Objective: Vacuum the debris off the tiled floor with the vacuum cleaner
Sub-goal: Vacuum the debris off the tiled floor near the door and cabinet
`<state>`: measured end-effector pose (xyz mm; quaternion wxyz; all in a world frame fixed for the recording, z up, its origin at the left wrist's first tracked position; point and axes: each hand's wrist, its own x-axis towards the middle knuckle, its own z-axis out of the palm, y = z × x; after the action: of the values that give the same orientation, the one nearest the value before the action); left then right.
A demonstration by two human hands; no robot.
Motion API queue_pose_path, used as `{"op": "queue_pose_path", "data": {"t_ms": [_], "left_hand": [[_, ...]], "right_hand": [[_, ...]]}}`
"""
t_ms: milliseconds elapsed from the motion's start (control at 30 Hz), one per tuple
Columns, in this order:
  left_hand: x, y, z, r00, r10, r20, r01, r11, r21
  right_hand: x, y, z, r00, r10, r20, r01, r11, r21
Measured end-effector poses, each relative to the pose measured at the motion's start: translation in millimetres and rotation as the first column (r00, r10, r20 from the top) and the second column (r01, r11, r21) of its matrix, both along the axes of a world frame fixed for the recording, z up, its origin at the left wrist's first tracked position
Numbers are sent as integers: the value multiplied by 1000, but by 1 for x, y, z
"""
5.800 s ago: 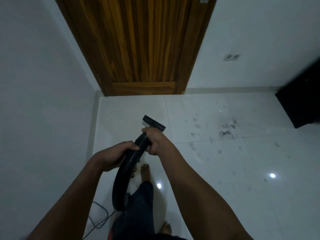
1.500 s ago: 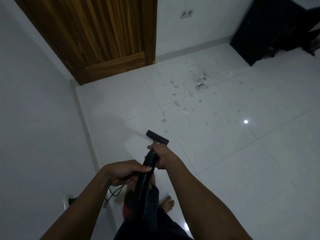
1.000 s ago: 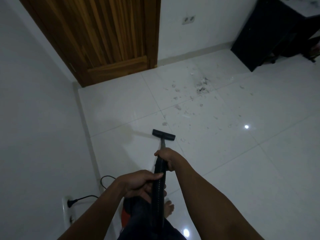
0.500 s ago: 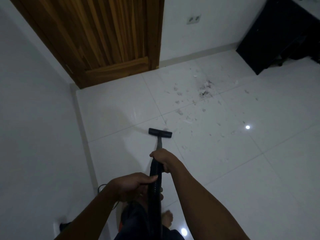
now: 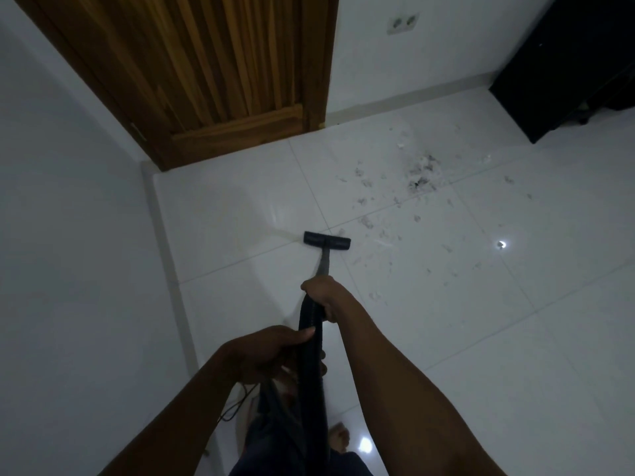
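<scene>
Two hands on hose, nozzle now farther forward.

Black vacuum floor head sits flat on the white tiled floor ahead of the right hand; grey debris lies scattered beyond, rightward.

A room in a home: glossy white tiled floor, plain white walls, a varnished wooden door at eleven o'clock, a double wall socket at one o'clock, and dark furniture at two o'clock.
</scene>
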<state>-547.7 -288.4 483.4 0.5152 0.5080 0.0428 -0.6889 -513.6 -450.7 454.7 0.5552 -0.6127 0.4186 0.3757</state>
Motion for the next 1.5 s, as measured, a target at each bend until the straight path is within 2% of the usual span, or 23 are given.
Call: {"op": "queue_pose_path", "data": {"t_ms": [200, 367, 500, 633, 700, 867, 933, 1000, 1133, 1267, 1333, 1500], "left_hand": [[14, -8, 7, 997, -34, 76, 30, 998, 49], [15, -12, 7, 990, 74, 121, -83, 994, 68], [15, -12, 1, 975, 84, 203, -111, 986, 123], [22, -5, -1, 963, 136, 233, -156, 985, 72], [21, -7, 2, 964, 175, 201, -190, 980, 58], [-7, -9, -7, 939, 337, -65, -341, 939, -51], [-19, -9, -11, 911, 400, -97, -408, 909, -83], [-22, -12, -11, 869, 489, -76, -492, 870, -31], [-16, -14, -10, 860, 503, 84, -506, 862, 18], [-10, -13, -6, 904, 405, 139, -415, 908, 53], [-10, -12, -7, 900, 420, 116, -428, 903, 48], [-16, -9, -2, 896, 444, 32, -444, 896, -1]], "right_hand": [[9, -4, -1, 999, -45, -6, 45, 999, 8], [22, -9, 2, 997, -77, 18, 77, 997, 0], [27, -8, -5, 996, -91, 9, 91, 996, -15], [37, -8, -3, 986, -156, 56, 156, 988, 0], [38, -11, -3, 981, -180, 68, 180, 984, 8], [50, -27, -3, 972, -225, 69, 223, 974, 35], [54, -33, -3, 968, -245, 59, 242, 969, 58], [53, -34, 0, 942, -334, 40, 327, 937, 124], [43, -22, 2, 786, -617, -37, 595, 740, 314], [41, -14, -6, 828, -559, -45, 551, 794, 258], [42, -12, -4, 841, -540, -37, 532, 813, 234], [40, -6, 1, 829, -559, -16, 541, 795, 273]]}}
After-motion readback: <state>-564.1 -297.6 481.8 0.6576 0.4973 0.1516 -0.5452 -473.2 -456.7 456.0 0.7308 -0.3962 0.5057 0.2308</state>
